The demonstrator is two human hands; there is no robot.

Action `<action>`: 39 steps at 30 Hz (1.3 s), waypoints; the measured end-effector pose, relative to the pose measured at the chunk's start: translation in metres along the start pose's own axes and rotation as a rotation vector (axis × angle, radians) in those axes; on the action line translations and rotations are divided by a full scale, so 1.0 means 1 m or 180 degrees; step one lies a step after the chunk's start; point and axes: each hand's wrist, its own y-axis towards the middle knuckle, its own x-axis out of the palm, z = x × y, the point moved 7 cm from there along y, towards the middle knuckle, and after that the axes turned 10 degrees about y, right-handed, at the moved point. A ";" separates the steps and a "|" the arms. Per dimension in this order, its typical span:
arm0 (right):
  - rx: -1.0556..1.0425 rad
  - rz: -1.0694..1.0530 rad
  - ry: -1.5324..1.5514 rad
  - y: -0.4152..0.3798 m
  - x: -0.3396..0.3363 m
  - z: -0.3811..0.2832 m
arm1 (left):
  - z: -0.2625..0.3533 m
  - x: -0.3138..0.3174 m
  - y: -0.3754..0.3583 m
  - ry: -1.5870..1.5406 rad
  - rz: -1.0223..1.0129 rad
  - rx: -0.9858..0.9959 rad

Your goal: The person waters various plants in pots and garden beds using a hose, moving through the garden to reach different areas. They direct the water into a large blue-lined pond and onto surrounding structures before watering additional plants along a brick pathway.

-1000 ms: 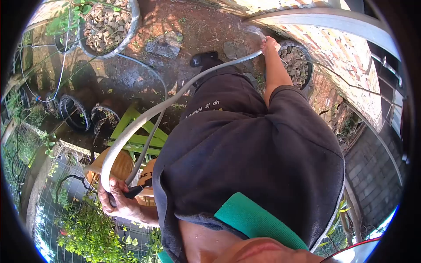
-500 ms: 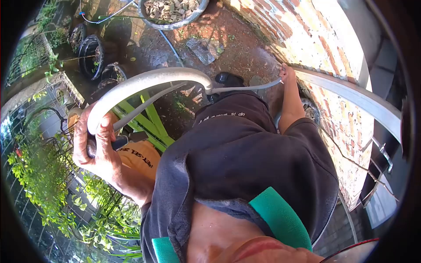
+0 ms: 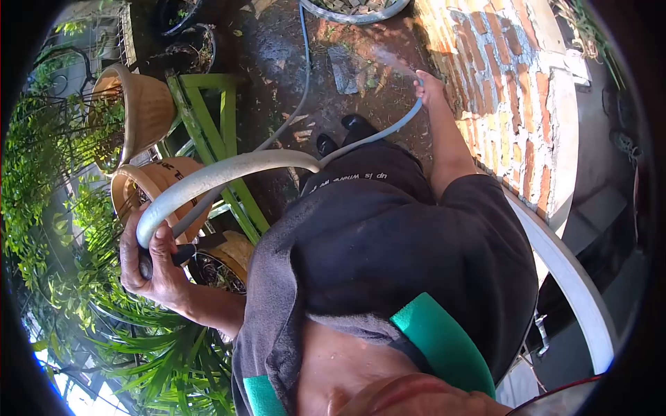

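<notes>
A pale grey garden hose arcs across in front of my body, from one hand to the other. My left hand is closed around its thick-looking bend at the left, raised close to the camera. A small dark object sticks out beside that thumb; its kind cannot be made out. Farther out, my right hand grips the hose near its end. Fine water spray leaves there, over the ground beside the brick wall.
Large tan plant pots stand at the left by a green metal frame. Leafy plants fill the lower left. A round planter with wood chips sits ahead, and a flat stone lies on the wet ground.
The view has swung, bringing the tan pots and green frame further into sight. My right hand appears higher and further left, still on the hose. My left hand keeps its hold.
</notes>
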 end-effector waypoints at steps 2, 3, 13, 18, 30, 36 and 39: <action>-0.0186 -0.0176 -0.0182 -0.010 0.031 0.000 | -0.007 -0.012 -0.011 0.0032 0.0209 -0.0070; -0.0193 -0.0354 -0.0111 -0.008 0.043 0.002 | -0.010 -0.018 -0.016 0.0072 0.0259 -0.0098; 0.0355 -0.0893 -0.0876 -0.020 0.129 0.013 | -0.024 -0.048 -0.039 0.0597 0.0880 -0.0416; -0.0016 -0.0486 -0.1008 -0.014 0.118 -0.012 | -0.039 -0.058 -0.046 0.0712 0.1378 -0.0740; -0.0790 -0.1324 -0.2445 -0.009 0.279 0.027 | -0.066 -0.065 -0.010 0.0764 0.1528 -0.0523; -0.1176 -0.1578 -0.2766 -0.008 0.397 0.082 | -0.106 -0.038 0.064 0.0475 0.0828 -0.0313; -0.1063 -0.1915 -0.2769 -0.019 0.459 0.078 | -0.128 -0.036 0.090 0.0381 0.0845 -0.0534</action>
